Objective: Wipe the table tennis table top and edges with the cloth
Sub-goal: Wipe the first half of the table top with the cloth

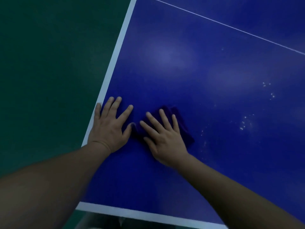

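Note:
The blue table tennis table (pixel 206 71) fills most of the view, with a white band along its left side and near end. A dark purple folded cloth (pixel 181 128) lies flat on the top near the left corner. My right hand (pixel 163 138) presses flat on the cloth with fingers spread. My left hand (pixel 109 128) rests flat on the bare table right beside the cloth, its little finger on the white left edge band, its thumb touching the cloth's corner.
Green floor (pixel 49 71) lies beyond the table's left edge and below the near end. A thin white centre line (pixel 231 27) crosses the top at the far right. Pale specks and smudges (pixel 244 123) dot the surface to the right of the cloth.

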A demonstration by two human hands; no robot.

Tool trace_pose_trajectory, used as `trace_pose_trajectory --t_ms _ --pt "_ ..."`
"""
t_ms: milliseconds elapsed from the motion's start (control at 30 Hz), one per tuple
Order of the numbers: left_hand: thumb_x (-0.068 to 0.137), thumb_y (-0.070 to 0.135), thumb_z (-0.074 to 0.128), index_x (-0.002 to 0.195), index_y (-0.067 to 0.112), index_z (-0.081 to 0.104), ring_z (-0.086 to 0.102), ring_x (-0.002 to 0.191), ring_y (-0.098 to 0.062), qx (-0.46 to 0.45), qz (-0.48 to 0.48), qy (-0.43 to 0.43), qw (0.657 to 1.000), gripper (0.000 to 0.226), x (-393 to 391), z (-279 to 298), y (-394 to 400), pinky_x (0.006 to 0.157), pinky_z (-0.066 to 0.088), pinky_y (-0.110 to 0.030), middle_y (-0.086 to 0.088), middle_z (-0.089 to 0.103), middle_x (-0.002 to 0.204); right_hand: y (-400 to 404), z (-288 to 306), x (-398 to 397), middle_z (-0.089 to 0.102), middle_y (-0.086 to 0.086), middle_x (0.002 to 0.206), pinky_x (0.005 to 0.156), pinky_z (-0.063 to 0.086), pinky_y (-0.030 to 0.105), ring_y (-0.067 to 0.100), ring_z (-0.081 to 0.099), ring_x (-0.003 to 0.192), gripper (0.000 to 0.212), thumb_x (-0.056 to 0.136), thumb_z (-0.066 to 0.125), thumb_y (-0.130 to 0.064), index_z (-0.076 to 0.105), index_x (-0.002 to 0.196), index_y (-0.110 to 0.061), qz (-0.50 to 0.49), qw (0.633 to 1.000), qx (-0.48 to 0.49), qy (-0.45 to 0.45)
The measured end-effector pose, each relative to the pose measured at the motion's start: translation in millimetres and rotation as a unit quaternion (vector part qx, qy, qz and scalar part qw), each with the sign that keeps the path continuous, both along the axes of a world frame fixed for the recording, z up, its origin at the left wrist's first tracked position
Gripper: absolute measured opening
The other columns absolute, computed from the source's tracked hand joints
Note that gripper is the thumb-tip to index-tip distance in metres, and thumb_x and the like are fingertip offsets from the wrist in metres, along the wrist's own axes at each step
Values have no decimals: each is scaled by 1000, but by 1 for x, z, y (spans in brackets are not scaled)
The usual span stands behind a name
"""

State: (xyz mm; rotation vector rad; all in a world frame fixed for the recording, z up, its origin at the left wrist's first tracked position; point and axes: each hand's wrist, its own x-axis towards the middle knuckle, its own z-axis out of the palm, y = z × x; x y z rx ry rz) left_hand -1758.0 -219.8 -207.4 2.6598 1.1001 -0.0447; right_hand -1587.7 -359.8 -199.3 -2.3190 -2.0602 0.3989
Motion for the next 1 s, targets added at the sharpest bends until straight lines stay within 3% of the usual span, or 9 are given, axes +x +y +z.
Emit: trace_pose_trajectory --t_ms 100,167,267,300,433,567,733,867,1000 --pt "98 54 34 153 31 33 9 152 -30 3 1 1 1000 60 0 -2 -1 121 5 -57 -12 18 164 -16 5 34 21 -9 164 120 3 60 28 5 154 56 99 26 -57 31 153 -40 37 999 -24 -14" --pt "97 55 34 154 31 31 6 152 -29 0 -2 0 1000 62 -1 -3 0 121 3 -55 -11 15 164 9 5 44 19 -10 165 119 3 62 28 4 154 55 99 30 -55 32 153 -41 -50 999 -15 -10" --pt "97 54 33 154 30 29 5 152 -29 -6 -11 1 1000 62 -6 -2 -4 122 2 -52 -11 14 165 42 -1 11 8 -11 167 119 -11 59 27 -8 153 56 100 27 -55 22 154 -43 -242 970 -10 29" --pt "97 52 34 155 30 29 5 152 -29 -8 -11 1 1000 62 -11 -2 -8 122 1 -51 -12 14 165 42 -3 -7 8 -10 167 118 -12 59 28 -8 153 57 99 26 -54 21 155 -43 -256 966 -5 28" --pt "97 47 34 155 28 30 6 153 -29 -24 -12 -13 1000 60 -40 2 -36 122 1 -51 -12 15 165 -26 0 -63 15 -10 166 120 -3 60 29 -1 154 54 100 26 -57 26 153 -43 -107 994 10 6" --pt "96 52 26 155 30 26 3 153 -28 -34 -9 -1 999 63 -61 4 -61 123 -1 -49 -10 13 165 -66 6 -25 19 -11 165 120 0 59 28 5 154 55 99 29 -57 31 152 -43 -53 998 -25 -12" --pt "101 49 32 156 32 22 -2 153 -26 -28 -12 5 1000 59 -69 -1 -67 122 -5 -47 -8 7 166 1 -1 -29 7 -11 167 117 -11 61 29 -7 153 55 100 27 -53 22 154 -44 -298 954 -28 22" --pt "97 46 31 154 27 31 5 153 -29 -30 -14 -9 999 61 -77 3 -75 123 0 -49 -11 15 165 -44 -2 -110 19 -7 165 119 -4 61 31 2 154 54 100 28 -54 28 152 -41 -151 988 15 5" --pt "96 50 23 155 27 29 5 153 -29 -32 -27 3 999 64 -93 5 -84 123 2 -49 -11 16 165 -116 7 -92 13 -11 166 121 -5 56 26 -3 154 56 100 25 -59 24 153 -44 -69 997 -38 -3"
